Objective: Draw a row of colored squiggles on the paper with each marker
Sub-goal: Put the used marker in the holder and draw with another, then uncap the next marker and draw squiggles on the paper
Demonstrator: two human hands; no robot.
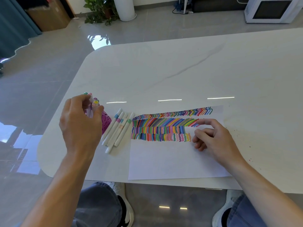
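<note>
In the head view, the left hand (80,122) pinches the standing markers (92,102) in the purple cup (106,122), at nine o'clock of the paper (172,161). The right hand (211,136) rests on the sheet, loose and holding nothing, at three o'clock of the unfinished squiggles (183,137). Loose markers (118,128) lie between cup and paper. The step looks like choosing a fresh colour. The next move calls for lifting one out, uncapping it and extending the row toward three o'clock.

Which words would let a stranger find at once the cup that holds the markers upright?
On the white table, look left of the paper, past the loose markers lying flat. The cup stands there, partly behind the left hand, which pinches one of its upright markers. Only it is magenta with a dark pattern.
</note>
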